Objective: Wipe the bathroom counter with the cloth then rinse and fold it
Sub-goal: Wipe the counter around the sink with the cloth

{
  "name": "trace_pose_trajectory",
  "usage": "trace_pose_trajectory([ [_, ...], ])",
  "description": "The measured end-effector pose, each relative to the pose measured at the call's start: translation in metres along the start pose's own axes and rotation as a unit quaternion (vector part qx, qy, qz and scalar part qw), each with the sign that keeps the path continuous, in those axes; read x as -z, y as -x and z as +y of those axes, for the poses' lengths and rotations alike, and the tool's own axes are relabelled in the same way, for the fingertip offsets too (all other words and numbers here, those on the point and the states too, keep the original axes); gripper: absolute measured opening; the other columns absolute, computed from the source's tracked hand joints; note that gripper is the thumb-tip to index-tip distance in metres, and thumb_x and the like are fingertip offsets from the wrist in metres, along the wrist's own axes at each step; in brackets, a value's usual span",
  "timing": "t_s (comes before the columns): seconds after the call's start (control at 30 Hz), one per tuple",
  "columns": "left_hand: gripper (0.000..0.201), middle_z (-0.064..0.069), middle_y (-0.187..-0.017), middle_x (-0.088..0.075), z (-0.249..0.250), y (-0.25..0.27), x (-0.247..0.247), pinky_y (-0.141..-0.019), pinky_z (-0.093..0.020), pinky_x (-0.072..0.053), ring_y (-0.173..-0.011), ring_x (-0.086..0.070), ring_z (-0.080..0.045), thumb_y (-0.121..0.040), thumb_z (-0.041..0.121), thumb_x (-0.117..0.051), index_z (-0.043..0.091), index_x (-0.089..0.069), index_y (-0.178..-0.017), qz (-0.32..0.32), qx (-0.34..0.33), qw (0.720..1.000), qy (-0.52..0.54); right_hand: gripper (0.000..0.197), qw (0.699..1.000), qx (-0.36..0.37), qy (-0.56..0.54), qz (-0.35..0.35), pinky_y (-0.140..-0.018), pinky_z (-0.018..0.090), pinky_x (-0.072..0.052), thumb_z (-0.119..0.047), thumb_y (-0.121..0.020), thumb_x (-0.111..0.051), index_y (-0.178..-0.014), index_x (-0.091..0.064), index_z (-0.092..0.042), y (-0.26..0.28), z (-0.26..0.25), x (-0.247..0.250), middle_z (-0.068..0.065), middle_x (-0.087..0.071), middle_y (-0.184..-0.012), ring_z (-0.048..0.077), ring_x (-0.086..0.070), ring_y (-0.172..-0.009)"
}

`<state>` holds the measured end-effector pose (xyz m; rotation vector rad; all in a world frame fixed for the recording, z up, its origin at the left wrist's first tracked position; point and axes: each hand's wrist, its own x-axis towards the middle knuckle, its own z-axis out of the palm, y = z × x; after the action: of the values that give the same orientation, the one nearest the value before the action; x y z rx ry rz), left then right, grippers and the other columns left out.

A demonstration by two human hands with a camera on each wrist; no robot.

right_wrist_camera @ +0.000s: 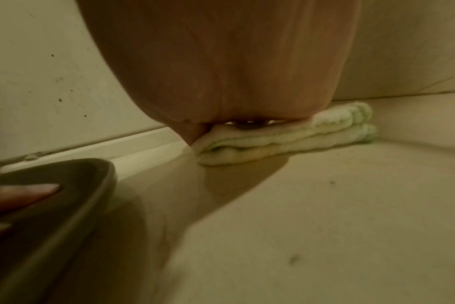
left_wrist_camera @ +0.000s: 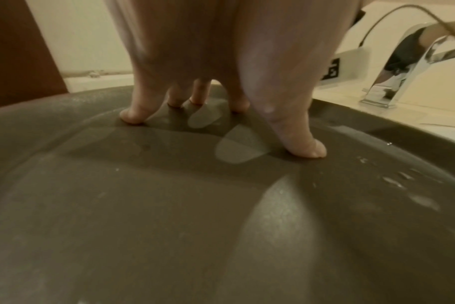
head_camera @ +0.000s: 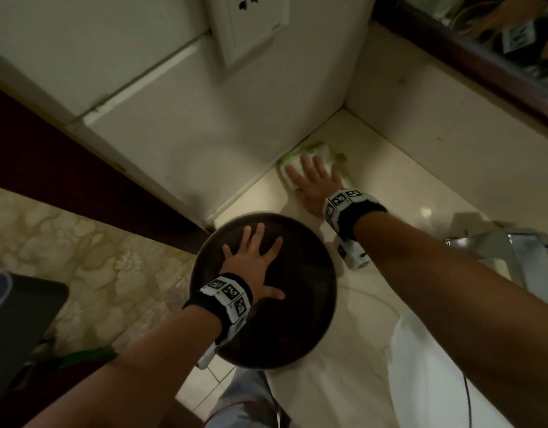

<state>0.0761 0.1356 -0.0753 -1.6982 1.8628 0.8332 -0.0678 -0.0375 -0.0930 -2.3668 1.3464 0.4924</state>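
A folded white-and-green cloth [head_camera: 334,162] [right_wrist_camera: 286,139] lies on the pale counter [head_camera: 399,186] [right_wrist_camera: 325,205], pushed into the far corner where the two walls meet. My right hand [head_camera: 316,177] [right_wrist_camera: 221,72] lies flat on top of it, fingers straight and spread, pressing it down. My left hand [head_camera: 254,257] [left_wrist_camera: 221,72] rests with spread straight fingers on the dark round tray [head_camera: 263,288] [left_wrist_camera: 195,226] at the counter's left end. Its fingertips [left_wrist_camera: 312,150] touch the tray's wet surface.
A chrome faucet [head_camera: 495,245] [left_wrist_camera: 408,78] stands at the right, with the white basin [head_camera: 421,366] below it. A wall socket plate [head_camera: 251,23] sits above the corner. A dark-framed mirror [head_camera: 482,44] runs along the back wall. The patterned floor [head_camera: 81,242] lies to the left.
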Motion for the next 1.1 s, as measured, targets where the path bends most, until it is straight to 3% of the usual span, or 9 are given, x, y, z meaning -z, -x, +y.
trace_pose_trajectory([
  [0.2,0.112,-0.005,-0.154,0.033,-0.002,0.004,0.0,-0.111,-0.067,-0.011,-0.143,0.024,-0.031,-0.072,0.072,-0.061,0.04,0.015,-0.149,0.002,0.004,1.0,0.0,0.057,1.0,0.007,-0.013,0.009,-0.117,0.052,0.002,-0.037,-0.103,-0.024,-0.152,0.003,-0.04,0.018,0.019,-0.005,0.001,0.014,-0.162,0.027,0.013,-0.148],
  [0.47,0.113,-0.006,-0.155,0.031,0.003,0.006,0.007,-0.112,-0.066,-0.014,-0.144,0.022,-0.033,-0.072,0.074,-0.06,0.04,0.017,-0.148,-0.01,0.01,1.0,-0.022,0.058,0.993,-0.093,-0.056,0.047,-0.118,0.051,0.003,-0.034,-0.103,-0.027,-0.152,0.003,-0.041,0.116,0.083,-0.051,-0.001,0.013,-0.162,0.024,0.012,-0.149],
  [0.63,0.112,-0.012,-0.156,0.026,0.008,0.007,0.012,-0.113,-0.061,-0.019,-0.145,0.016,-0.037,-0.074,0.073,-0.059,0.034,0.013,-0.15,-0.008,0.012,0.998,-0.053,0.06,0.986,-0.144,-0.063,0.056,-0.117,0.049,0.003,-0.046,-0.093,-0.008,-0.151,0.007,-0.042,0.17,0.089,-0.089,-0.001,0.016,-0.162,0.024,0.013,-0.149],
  [0.7,0.108,-0.016,-0.157,0.018,0.013,0.006,0.02,-0.114,-0.055,-0.023,-0.145,0.008,-0.039,-0.077,0.071,-0.057,0.029,0.008,-0.152,-0.018,0.014,0.997,-0.073,0.058,0.984,-0.152,-0.071,0.055,-0.117,0.049,0.004,-0.044,-0.096,-0.012,-0.151,0.007,-0.042,0.173,0.088,-0.093,-0.001,0.017,-0.162,0.024,0.014,-0.148],
  [0.77,0.093,-0.016,-0.159,0.001,0.017,0.005,0.032,-0.114,-0.049,-0.028,-0.146,-0.008,-0.036,-0.083,0.067,-0.053,0.026,-0.008,-0.153,0.002,0.008,0.998,-0.07,0.058,0.983,-0.156,-0.081,0.05,-0.117,0.048,0.006,-0.039,-0.1,-0.021,-0.151,0.008,-0.042,0.172,0.087,-0.091,-0.002,0.019,-0.161,0.023,0.016,-0.148],
  [0.83,0.073,-0.009,-0.156,-0.021,0.021,0.001,0.046,-0.112,-0.044,-0.032,-0.14,-0.027,-0.029,-0.088,0.061,-0.048,0.024,-0.03,-0.148,0.078,-0.018,0.995,-0.051,0.06,0.983,-0.157,-0.083,0.047,-0.117,0.048,0.007,-0.036,-0.101,-0.024,-0.151,0.008,-0.042,0.171,0.087,-0.088,-0.001,0.021,-0.161,0.023,0.017,-0.148],
  [0.9,0.062,-0.006,-0.149,-0.032,0.025,-0.005,0.059,-0.108,-0.041,-0.036,-0.133,-0.036,-0.026,-0.091,0.056,-0.047,0.022,-0.039,-0.142,0.156,-0.046,0.986,-0.031,0.061,0.983,-0.157,-0.085,0.041,-0.117,0.048,0.008,-0.035,-0.101,-0.024,-0.152,0.008,-0.041,0.168,0.09,-0.084,-0.001,0.022,-0.16,0.023,0.018,-0.148],
  [0.97,0.066,-0.005,-0.152,-0.026,0.027,-0.014,0.067,-0.111,-0.04,-0.029,-0.137,-0.03,-0.026,-0.09,0.058,-0.048,0.023,-0.034,-0.145,0.17,-0.063,0.983,-0.019,0.061,0.98,-0.169,-0.1,0.039,-0.117,0.048,0.008,-0.035,-0.101,-0.024,-0.152,0.009,-0.041,0.16,0.096,-0.077,-0.001,0.023,-0.16,0.023,0.018,-0.148],
  [1.1,0.08,0.002,-0.161,-0.008,0.023,-0.041,0.075,-0.119,-0.048,-0.004,-0.147,-0.006,-0.019,-0.085,0.076,-0.033,0.032,-0.021,-0.151,0.112,-0.029,0.993,0.014,0.06,0.969,-0.21,-0.124,0.028,-0.117,0.05,0.01,-0.035,-0.101,-0.021,-0.151,0.012,-0.04,0.135,0.108,-0.057,0.0,0.025,-0.159,0.024,0.021,-0.147],
])
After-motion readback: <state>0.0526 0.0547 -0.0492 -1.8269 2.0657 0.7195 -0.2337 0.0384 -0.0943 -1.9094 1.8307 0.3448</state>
